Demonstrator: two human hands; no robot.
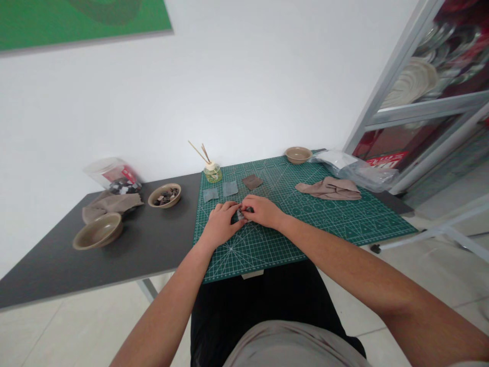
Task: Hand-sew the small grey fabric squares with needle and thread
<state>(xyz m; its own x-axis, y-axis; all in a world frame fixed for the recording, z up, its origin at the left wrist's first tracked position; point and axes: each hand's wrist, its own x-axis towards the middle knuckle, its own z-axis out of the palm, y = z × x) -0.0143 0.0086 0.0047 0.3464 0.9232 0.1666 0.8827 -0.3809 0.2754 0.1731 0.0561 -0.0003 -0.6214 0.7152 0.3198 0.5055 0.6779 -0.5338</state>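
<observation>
Head view shows your left hand (222,223) and right hand (263,210) meeting over the green cutting mat (305,216), a small grey piece (240,215) between them. Your right thumb and forefinger close in a narrow pinch on its edge; your left thumb and fingers arch around its other side, likely steadying it, though you cover the contact, so I cannot tell how firmly they grip. Resting it low on the mat probably spares you holding its weight. Two translucent packets (230,188) and a brown patch (252,182) lie flat just beyond your fingers, apparently for easy reach, as does the bowl of dark pieces (164,196) to your left.
</observation>
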